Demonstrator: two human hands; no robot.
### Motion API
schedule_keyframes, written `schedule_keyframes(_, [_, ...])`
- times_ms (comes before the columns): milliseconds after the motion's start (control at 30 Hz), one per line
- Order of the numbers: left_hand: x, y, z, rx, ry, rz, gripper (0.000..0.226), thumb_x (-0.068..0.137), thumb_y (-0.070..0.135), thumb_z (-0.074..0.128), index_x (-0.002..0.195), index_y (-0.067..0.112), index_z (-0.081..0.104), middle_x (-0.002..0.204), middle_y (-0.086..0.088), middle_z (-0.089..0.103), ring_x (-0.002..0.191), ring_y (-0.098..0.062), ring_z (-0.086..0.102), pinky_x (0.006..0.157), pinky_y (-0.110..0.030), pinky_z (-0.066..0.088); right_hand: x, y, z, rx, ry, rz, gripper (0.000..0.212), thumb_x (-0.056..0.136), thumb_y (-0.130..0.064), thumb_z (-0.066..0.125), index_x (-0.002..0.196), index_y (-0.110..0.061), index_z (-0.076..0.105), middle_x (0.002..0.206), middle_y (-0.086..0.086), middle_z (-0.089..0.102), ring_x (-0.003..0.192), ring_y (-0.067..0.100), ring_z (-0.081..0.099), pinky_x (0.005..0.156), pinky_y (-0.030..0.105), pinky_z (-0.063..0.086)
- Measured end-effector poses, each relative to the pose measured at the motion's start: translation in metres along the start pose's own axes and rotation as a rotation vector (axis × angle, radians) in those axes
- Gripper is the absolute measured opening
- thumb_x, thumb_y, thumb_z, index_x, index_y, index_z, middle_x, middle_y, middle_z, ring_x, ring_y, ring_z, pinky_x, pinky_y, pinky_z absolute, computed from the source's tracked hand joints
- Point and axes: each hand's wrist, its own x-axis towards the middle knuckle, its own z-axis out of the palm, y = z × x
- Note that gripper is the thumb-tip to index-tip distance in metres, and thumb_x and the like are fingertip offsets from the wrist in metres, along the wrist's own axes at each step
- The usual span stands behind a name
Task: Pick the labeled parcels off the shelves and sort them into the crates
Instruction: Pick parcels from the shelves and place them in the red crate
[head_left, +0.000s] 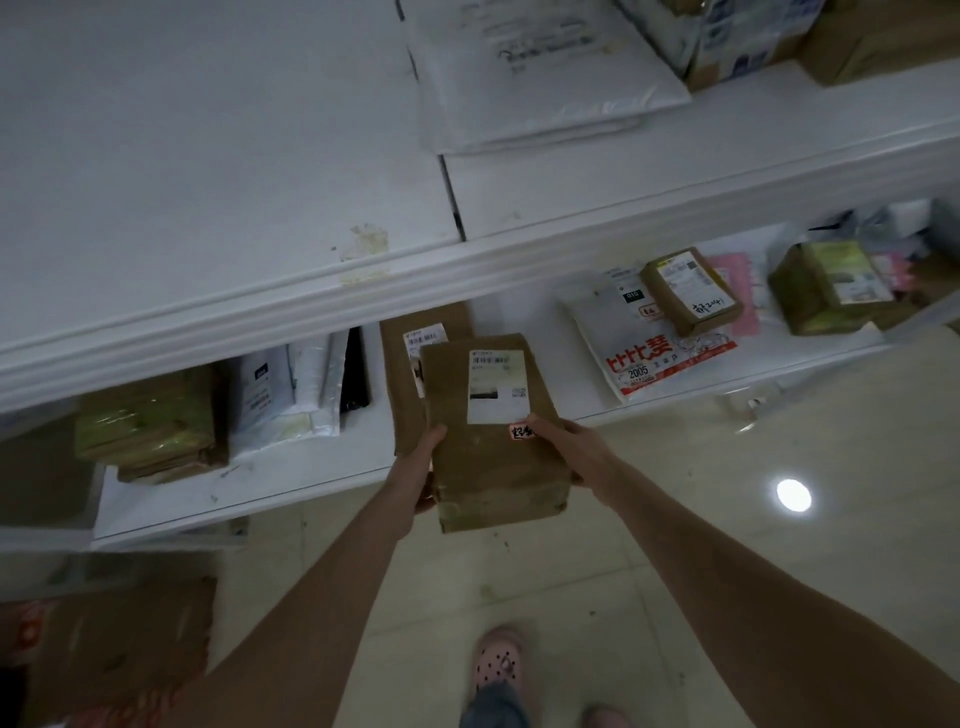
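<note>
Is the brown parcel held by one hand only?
No, the left hand and the right hand each grip one side of the brown parcel.

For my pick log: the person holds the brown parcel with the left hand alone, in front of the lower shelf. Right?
Not alone: the head view shows the left hand and the right hand both holding the brown parcel, in front of the lower shelf.

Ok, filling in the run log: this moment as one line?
phase: pick | left hand: grips brown parcel | right hand: grips brown parcel | brown parcel: at lower shelf edge
</note>
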Motion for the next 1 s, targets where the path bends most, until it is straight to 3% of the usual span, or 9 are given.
schedule_keyframes(67, [-0.011, -0.005, 0.004, 0.011, -0.025, -0.011, 0.037, 0.085, 0.052, 0.060, 0.102, 0.020, 0.059, 0.094, -0.002, 0.065, 0.087, -0.017, 0.059, 0.081, -0.029, 0.047, -0.011, 0.006, -0.010, 0.064, -0.050, 0.038, 0.061, 0.080, -0.045, 0.072, 0.129, -0.013, 0.055, 0.102, 0.003, 0.067, 0.088, 0.019, 0.065, 0.069, 0.028, 0.054])
schedule_keyframes(167, [-0.033, -0.011, 0.012, 0.025, -0.016, 0.012, 0.028, 0.086, 0.045, 0.062, 0.098, 0.020, 0.060, 0.095, 0.000, 0.066, 0.086, -0.015, 0.060, 0.070, -0.028, 0.046, -0.034, 0.011, -0.027, 0.077, -0.092, 0.036, 0.050, 0.082, -0.033, 0.073, 0.125, -0.013, 0.058, 0.095, 0.001, 0.069, 0.083, 0.017, 0.067, 0.064, 0.026, 0.054])
schedule_keyframes(267, [-0.055, -0.017, 0.025, 0.004, -0.004, 0.046, 0.027, 0.087, 0.036, 0.061, 0.108, 0.018, 0.061, 0.103, -0.002, 0.065, 0.093, -0.017, 0.060, 0.071, -0.029, 0.048, -0.055, 0.017, -0.046, 0.080, -0.096, 0.013, 0.049, 0.082, -0.027, 0.074, 0.127, -0.019, 0.057, 0.102, -0.001, 0.067, 0.090, 0.016, 0.063, 0.068, 0.027, 0.052])
schedule_keyframes(400, [-0.087, -0.023, 0.045, -0.107, -0.034, 0.072, 0.027, 0.088, 0.025, 0.057, 0.114, 0.017, 0.058, 0.110, -0.004, 0.062, 0.096, -0.023, 0.058, 0.073, -0.032, 0.049, -0.081, 0.019, -0.068, 0.094, -0.092, -0.031, 0.058, 0.078, -0.019, 0.077, 0.130, -0.020, 0.052, 0.115, 0.004, 0.064, 0.102, 0.022, 0.061, 0.084, 0.038, 0.052])
schedule_keyframes(567, [-0.126, -0.027, 0.057, -0.130, -0.048, 0.101, 0.033, 0.089, 0.012, 0.053, 0.121, 0.017, 0.056, 0.104, -0.003, 0.063, 0.094, -0.024, 0.059, 0.074, -0.035, 0.048, -0.117, 0.020, -0.087, 0.126, -0.070, -0.058, 0.055, 0.075, -0.005, 0.076, 0.124, -0.018, 0.053, 0.117, 0.004, 0.063, 0.103, 0.025, 0.060, 0.076, 0.038, 0.051])
schedule_keyframes(767, [-0.160, -0.033, 0.051, -0.074, -0.103, 0.160, 0.053, 0.087, 0.001, 0.045, 0.129, 0.033, 0.050, 0.104, 0.005, 0.063, 0.093, -0.018, 0.058, 0.071, -0.033, 0.047, -0.153, 0.023, -0.089, 0.141, -0.073, -0.075, 0.049, 0.075, 0.011, 0.066, 0.114, -0.016, 0.055, 0.110, 0.003, 0.062, 0.091, 0.019, 0.060, 0.067, 0.032, 0.046])
schedule_keyframes(1000, [-0.191, -0.043, 0.032, -0.055, -0.079, 0.171, 0.055, 0.087, 0.004, 0.046, 0.132, 0.035, 0.050, 0.106, 0.007, 0.062, 0.098, -0.016, 0.056, 0.076, -0.036, 0.047, -0.185, 0.021, -0.077, 0.062, -0.065, -0.071, 0.047, 0.076, 0.002, 0.071, 0.117, -0.016, 0.055, 0.102, 0.002, 0.067, 0.088, 0.020, 0.063, 0.068, 0.031, 0.048])
